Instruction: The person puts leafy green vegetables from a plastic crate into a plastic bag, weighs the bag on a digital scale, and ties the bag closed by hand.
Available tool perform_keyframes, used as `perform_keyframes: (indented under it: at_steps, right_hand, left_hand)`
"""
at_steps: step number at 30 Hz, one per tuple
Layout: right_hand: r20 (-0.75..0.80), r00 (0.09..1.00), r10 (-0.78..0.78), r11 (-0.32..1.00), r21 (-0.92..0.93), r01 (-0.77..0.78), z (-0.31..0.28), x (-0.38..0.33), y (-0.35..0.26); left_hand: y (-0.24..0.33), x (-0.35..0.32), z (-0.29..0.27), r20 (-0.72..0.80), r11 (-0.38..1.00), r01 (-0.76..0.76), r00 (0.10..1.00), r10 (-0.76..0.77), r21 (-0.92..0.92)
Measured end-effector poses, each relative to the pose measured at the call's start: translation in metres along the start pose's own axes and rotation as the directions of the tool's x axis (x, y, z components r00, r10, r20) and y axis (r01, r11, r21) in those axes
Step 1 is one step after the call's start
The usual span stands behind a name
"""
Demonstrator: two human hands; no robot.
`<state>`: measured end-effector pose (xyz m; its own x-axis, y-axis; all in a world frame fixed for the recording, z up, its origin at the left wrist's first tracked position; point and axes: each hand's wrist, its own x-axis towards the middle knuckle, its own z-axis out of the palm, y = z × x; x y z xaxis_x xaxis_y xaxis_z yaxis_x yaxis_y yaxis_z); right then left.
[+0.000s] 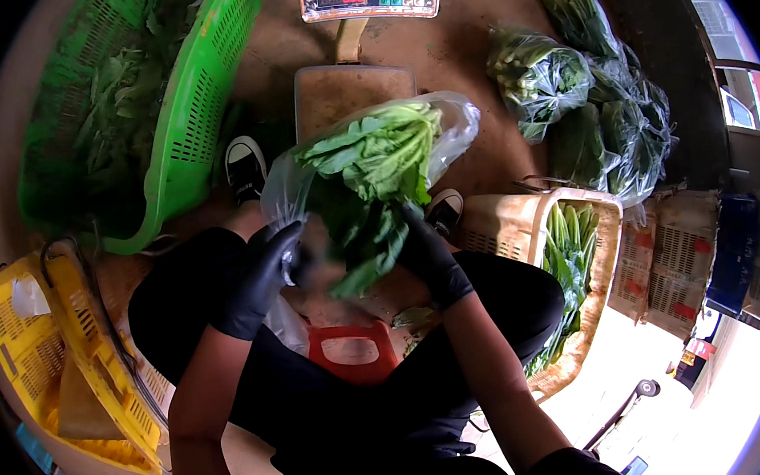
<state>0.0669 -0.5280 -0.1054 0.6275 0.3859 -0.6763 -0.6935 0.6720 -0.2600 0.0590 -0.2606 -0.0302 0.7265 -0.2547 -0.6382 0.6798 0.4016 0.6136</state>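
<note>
Gloved left hand [263,278] grips a clear plastic bag [447,129]; right hand [426,252] clasps leafy greens [375,171].
Both hover above the scale platform [341,89].

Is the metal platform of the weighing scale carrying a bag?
No, the scale platform is bare; the clear plastic bag of leafy greens is held above it.

A vegetable market stall or produce packing spot on a bare earthen floor. A digital weighing scale [354,79] stands on the ground among a green plastic crate [200,100] of leafy greens, a yellow crate [27,346], a tan basket [522,226] of greens, and a pile of bagged greens [597,104].
</note>
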Motion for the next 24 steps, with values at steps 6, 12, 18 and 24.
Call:
perform_keyframes:
  at_steps: [6, 12, 18, 24]
  right_hand:
    - [0.273, 0.943, -0.191, 0.91, -0.309, 0.274, -0.005, 0.104, 0.027]
    - [-0.122, 0.99, -0.073, 0.968, -0.248, 0.041, -0.083, 0.123, 0.079]
    - [0.131, 0.986, -0.1, 0.445, -0.881, 0.162, -0.082, 0.057, 0.035]
    - [0.597, 0.665, -0.448, -0.547, -0.772, 0.324, 0.105, 0.026, -0.026]
  left_hand:
    - [-0.013, -0.008, 0.039, 0.136, 0.985, 0.058, 0.988, -0.08, 0.16]
    - [-0.003, 0.014, 0.006, 0.125, 0.834, 0.007, 0.989, 0.074, -0.552]
    - [0.02, 0.011, 0.042, 0.056, 0.803, 0.008, 0.998, 0.031, -0.596]
    - [0.004, 0.005, 0.014, -0.041, 0.855, -0.124, 0.992, 0.12, -0.504]
